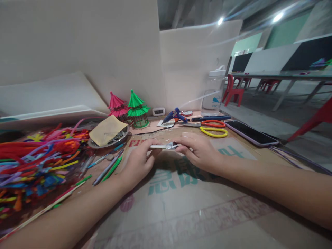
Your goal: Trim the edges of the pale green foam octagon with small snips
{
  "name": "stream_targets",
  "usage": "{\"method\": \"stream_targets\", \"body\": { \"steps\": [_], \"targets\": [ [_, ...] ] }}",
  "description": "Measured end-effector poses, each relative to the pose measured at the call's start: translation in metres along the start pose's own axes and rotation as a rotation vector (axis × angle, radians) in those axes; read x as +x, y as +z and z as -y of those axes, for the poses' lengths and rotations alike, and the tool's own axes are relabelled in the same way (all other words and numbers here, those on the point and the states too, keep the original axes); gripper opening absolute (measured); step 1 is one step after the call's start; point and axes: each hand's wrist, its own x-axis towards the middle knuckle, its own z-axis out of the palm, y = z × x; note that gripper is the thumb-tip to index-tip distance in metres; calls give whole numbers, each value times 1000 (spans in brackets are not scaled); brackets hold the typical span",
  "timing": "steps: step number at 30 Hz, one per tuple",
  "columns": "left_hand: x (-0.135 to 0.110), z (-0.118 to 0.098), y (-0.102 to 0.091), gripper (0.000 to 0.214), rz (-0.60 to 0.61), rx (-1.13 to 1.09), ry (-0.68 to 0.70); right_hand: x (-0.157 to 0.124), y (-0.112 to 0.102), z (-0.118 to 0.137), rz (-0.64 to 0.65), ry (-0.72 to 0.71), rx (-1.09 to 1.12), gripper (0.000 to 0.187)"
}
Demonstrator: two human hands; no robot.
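Note:
Between both hands, just above the cardboard sheet (166, 214), is a small, thin, flat white piece (167, 146) with a shiny, clear-looking part near its right end. Its exact kind cannot be made out. The thumb and fingers of my left hand (140, 157) close on its left end. At the other end, the fingertips of my right hand (201, 150) pinch it. Beyond my hands lie a blue glue gun (176, 116) and scissors (214, 128) with red and yellow handles. A green pagoda-like craft (136, 109) and a pink one (116, 105) stand behind my left hand.
Colourful pipe cleaners (38, 162) heap at the left, beside a metal dish (114, 141) and several pens (107, 169). A phone (251, 133) lies at right, near a clear bottle (211, 93). A small white digital display (158, 111) stands against the partition. Red chairs (233, 91) stand beyond.

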Motion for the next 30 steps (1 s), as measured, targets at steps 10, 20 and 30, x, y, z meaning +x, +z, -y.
{"method": "stream_targets", "body": {
  "steps": [10, 20, 30],
  "targets": [
    [1, -2, 0, 19, 2, -23, -4, -1, 0, 0, -35, -20, 17, 36],
    [2, 0, 0, 15, -12, -54, -78, -1, 7, -8, -137, 196, 126, 30],
    [4, 4, 4, 26, -6, -204, -201, -1, 10, -11, -77, 369, 241, 26]
  ]
}}
